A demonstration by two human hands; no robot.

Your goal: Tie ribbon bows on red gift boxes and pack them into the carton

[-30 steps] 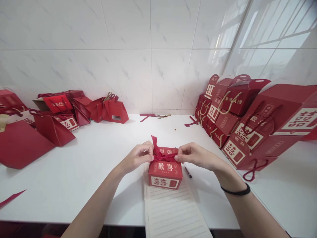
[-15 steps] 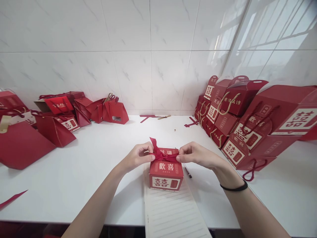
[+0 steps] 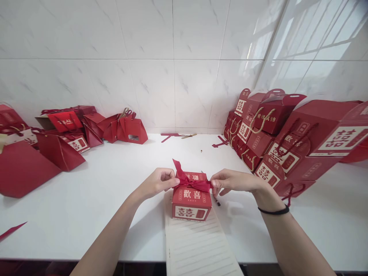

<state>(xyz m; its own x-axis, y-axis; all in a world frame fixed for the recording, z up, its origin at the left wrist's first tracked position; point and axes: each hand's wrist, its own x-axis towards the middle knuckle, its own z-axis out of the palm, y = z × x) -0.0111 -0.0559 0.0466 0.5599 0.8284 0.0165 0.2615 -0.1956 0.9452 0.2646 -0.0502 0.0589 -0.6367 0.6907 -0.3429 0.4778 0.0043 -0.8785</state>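
Note:
A small red gift box (image 3: 178, 209) with white Chinese characters stands upright in the middle, on a lined notebook (image 3: 198, 245). Across its top runs a dark red ribbon (image 3: 198, 184) knotted into a bow, one tail sticking up at the back left. My left hand (image 3: 159, 181) is closed, pinching the ribbon at the box's left edge between thumb and finger. At the right edge, my right hand (image 3: 234, 180) pinches the other side of the bow. Its lower fingers hang loosely beside the box. Partly hidden by them, a dark pen (image 3: 217, 202) lies on the table.
Stacked red gift boxes (image 3: 293, 149) with rope handles rise at the right. Several red bags and boxes (image 3: 69, 149) crowd the left side. Ribbon pieces (image 3: 169, 135) lie near the tiled wall (image 3: 149, 92), and another ribbon strip (image 3: 13, 230) is at the front left.
My right hand has moved slightly outward to the right, and the bow's right side is pulled out wider. My left hand keeps its pinch. The whole view has shifted a little.

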